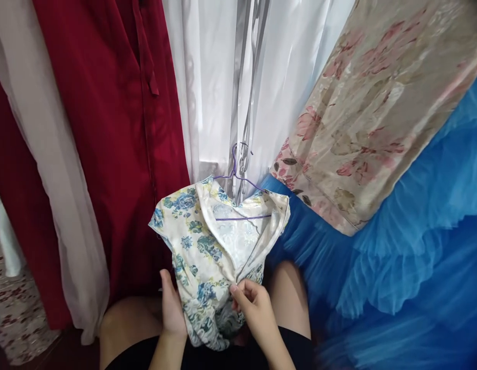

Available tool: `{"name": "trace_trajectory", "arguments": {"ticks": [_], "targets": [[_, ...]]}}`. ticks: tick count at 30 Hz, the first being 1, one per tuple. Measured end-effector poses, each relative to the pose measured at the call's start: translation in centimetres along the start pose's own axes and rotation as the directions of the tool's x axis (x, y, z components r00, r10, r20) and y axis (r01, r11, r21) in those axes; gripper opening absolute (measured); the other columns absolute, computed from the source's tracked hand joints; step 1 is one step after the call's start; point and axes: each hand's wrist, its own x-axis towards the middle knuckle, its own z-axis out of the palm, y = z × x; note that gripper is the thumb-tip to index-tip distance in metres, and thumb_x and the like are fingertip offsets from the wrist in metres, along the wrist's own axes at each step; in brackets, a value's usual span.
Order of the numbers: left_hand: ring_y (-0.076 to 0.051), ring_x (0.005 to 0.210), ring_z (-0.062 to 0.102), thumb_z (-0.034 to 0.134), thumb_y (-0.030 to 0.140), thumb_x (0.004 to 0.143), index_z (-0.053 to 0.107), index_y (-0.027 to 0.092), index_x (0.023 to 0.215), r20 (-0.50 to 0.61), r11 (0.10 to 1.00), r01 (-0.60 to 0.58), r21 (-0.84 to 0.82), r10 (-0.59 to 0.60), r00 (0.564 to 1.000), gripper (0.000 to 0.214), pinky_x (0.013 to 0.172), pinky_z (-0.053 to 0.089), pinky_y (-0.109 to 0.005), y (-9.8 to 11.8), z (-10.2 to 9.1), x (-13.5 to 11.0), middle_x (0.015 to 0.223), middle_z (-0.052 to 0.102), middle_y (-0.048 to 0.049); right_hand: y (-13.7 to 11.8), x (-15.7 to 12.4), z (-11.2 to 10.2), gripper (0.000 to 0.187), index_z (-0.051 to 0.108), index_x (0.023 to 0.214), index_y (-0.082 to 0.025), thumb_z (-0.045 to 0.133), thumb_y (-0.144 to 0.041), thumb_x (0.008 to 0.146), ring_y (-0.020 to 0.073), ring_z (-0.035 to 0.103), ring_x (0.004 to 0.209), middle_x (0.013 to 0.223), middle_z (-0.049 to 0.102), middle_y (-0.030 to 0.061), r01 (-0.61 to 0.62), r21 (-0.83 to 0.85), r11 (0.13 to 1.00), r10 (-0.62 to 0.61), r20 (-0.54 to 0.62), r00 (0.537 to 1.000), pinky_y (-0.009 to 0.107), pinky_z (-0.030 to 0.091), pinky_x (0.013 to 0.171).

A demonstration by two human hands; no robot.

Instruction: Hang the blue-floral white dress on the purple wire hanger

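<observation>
A sleeveless white dress with blue and yellow-green flowers hangs on a thin purple wire hanger. Its zipped opening spreads in a V, showing the pale lining. My right hand pinches at the bottom of this V, thumb against forefinger, where the zipper's edges meet; the zipper pull itself is hidden. My left hand holds the dress's left side from beneath. Its thumb stands up clear of the cloth, and the other fingers are hidden behind the dress. The lower part lies bunched over my lap.
Long garments hang close around: a dark red one at left, beside a sheer pale one, and white cloth behind the hanger. On the right are a beige floral garment and a blue tulle skirt.
</observation>
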Motion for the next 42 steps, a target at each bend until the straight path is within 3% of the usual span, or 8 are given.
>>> {"name": "trace_trajectory", "arguments": {"ticks": [2, 5, 7, 13, 17, 30, 35, 42], "targets": [[-0.029, 0.139, 0.047, 0.04, 0.07, 0.093, 0.042, 0.035, 0.147, -0.193, 0.992, -0.112, 0.056, 0.12, 0.974, 0.064, 0.108, 0.048, -0.043, -0.2, -0.3, 0.0, 0.152, 0.049, -0.0077, 0.0, -0.2, -0.6, 0.05, 0.048, 0.062, -0.02, 0.065, -0.061, 0.086, 0.0121, 0.044, 0.05, 0.051, 0.05, -0.0027, -0.01, 0.029, 1.0, 0.012, -0.055, 0.998, 0.025, 0.032, 0.052], [-0.031, 0.143, 0.041, 0.06, 0.048, 0.092, 0.032, 0.034, 0.148, -0.499, 0.887, -0.276, 0.371, 0.441, 0.746, 0.064, 0.117, 0.038, -0.048, -0.6, 0.1, -0.7, 0.157, 0.039, -0.0099, 0.1, -0.6, -1.0, 0.051, 0.046, 0.061, -0.02, 0.067, -0.06, 0.084, 0.01, 0.037, 0.047, 0.049, 0.045, -0.0041, -0.003, 0.064, 0.998, 0.009, -0.091, 0.996, 0.024, 0.026, 0.049], [-0.031, 0.139, 0.044, 0.06, 0.041, 0.093, 0.041, 0.032, 0.139, -0.483, 0.782, -0.286, 0.553, 0.581, 0.656, 0.05, 0.116, 0.038, -0.05, -1.3, 1.2, -1.7, 0.148, 0.045, -0.0118, -0.1, -0.8, -1.0, 0.051, 0.046, 0.06, -0.02, 0.067, -0.059, 0.085, 0.0093, 0.036, 0.047, 0.048, 0.044, -0.0044, -0.005, 0.085, 0.996, 0.011, -0.076, 0.997, 0.024, 0.025, 0.049], [-0.029, 0.111, 0.064, 0.059, 0.04, 0.093, 0.054, 0.03, 0.123, -0.067, 0.858, -0.178, 0.481, 0.239, 0.969, 0.032, 0.098, 0.051, -0.042, -4.4, 5.5, -3.5, 0.117, 0.066, -0.0116, -0.7, -1.2, 0.1, 0.049, 0.05, 0.061, -0.019, 0.068, -0.058, 0.084, 0.009, 0.039, 0.042, 0.045, 0.049, -0.0033, -0.025, 0.14, 0.99, 0.03, -0.031, 0.999, 0.023, 0.028, 0.047], [-0.023, 0.073, 0.062, 0.057, 0.039, 0.093, 0.056, 0.025, 0.077, -0.104, 0.905, -0.138, 0.402, 0.195, 0.975, 0.021, 0.071, 0.052, -0.036, -5.4, 6.5, -2.6, 0.074, 0.063, -0.0053, -2.2, -0.7, 0.7, 0.049, 0.047, 0.057, -0.021, 0.067, -0.058, 0.082, 0.0091, 0.038, 0.035, 0.039, 0.05, -0.0021, -0.063, 0.168, 0.984, 0.066, -0.012, 0.998, 0.023, 0.028, 0.042], [-0.016, 0.071, 0.062, 0.062, 0.028, 0.088, 0.054, 0.019, 0.073, -0.006, 0.864, -0.14, 0.483, 0.163, 0.987, 0.019, 0.067, 0.053, -0.024, -8.9, 4.7, 0.2, 0.072, 0.059, -0.0009, -18.9, 13.4, -1.8, 0.03, 0.065, 0.062, -0.015, 0.075, -0.042, 0.072, 0.0067, 0.037, 0.039, 0.043, 0.051, -0.0043, 0.251, 0.221, 0.942, -0.247, -0.046, 0.968, 0.02, 0.027, 0.039], [-0.021, 0.098, 0.068, 0.064, 0.024, 0.089, 0.062, 0.019, 0.108, 0.063, 0.837, -0.313, 0.449, 0.32, 0.945, 0.02, 0.09, 0.053, -0.033, -2.2, 4.7, 3.0, 0.101, 0.071, -0.0072, -18.2, 11.5, -1.6, 0.026, 0.066, 0.078, -0.016, 0.064, -0.041, 0.084, 0.0091, 0.042, 0.04, 0.044, 0.054, -0.0048, 0.37, 0.156, 0.916, -0.362, -0.076, 0.929, 0.021, 0.031, 0.043], [-0.016, 0.094, 0.067, 0.055, 0.021, 0.098, 0.064, 0.022, 0.121, 0.216, 0.492, -0.673, 0.552, 0.696, 0.685, 0.025, 0.09, 0.051, -0.031, 13.6, 6.3, 10.5, 0.101, 0.071, -0.0036, -17.3, 10.2, -1.8, 0.027, 0.063, 0.075, -0.017, 0.061, -0.039, 0.091, 0.0108, 0.047, 0.045, 0.048, 0.054, -0.0043, 0.491, 0.004, 0.871, -0.491, -0.043, 0.87, 0.022, 0.035, 0.047]]}}
